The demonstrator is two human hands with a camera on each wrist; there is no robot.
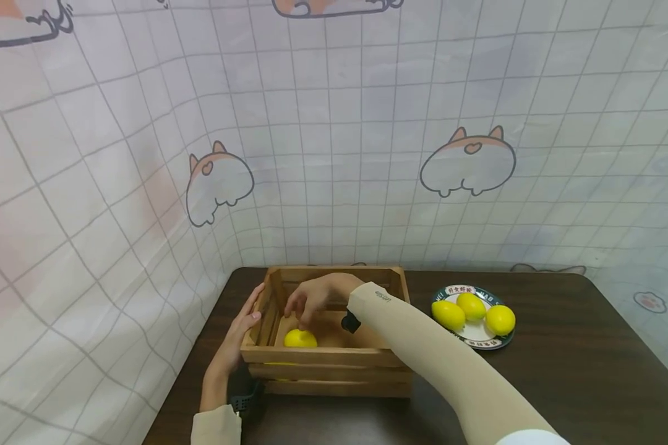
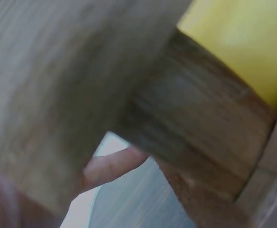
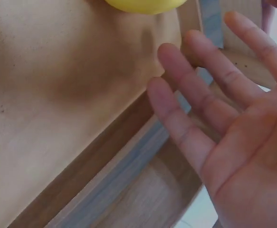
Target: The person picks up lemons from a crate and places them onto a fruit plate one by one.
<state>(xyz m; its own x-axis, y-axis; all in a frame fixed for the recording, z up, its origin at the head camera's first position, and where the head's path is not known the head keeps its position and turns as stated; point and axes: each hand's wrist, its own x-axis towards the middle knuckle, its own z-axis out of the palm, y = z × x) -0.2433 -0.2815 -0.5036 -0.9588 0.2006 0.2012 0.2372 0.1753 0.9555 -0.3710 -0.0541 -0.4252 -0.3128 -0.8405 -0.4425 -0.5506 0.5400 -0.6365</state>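
A wooden slatted crate (image 1: 334,372) stands on the dark table, with a yellow lemon (image 1: 300,339) in its front left corner. My right hand (image 1: 314,300) is inside the crate above and behind that lemon; in the right wrist view the hand (image 3: 243,109) has its fingers spread and holds nothing, and part of the lemon (image 3: 148,4) shows at the top. My left hand (image 1: 237,334) rests against the crate's left side, fingers along the upper edge. In the left wrist view a finger (image 2: 114,166) shows beside a slat, and yellow (image 2: 243,42) shows past the wood.
To the right of the crate, a patterned plate (image 1: 476,337) holds three yellow lemons (image 1: 500,320). The dark tabletop (image 1: 568,346) extends right of the plate. A white gridded cloth (image 1: 334,123) with cartoon drawings hangs behind and at the sides.
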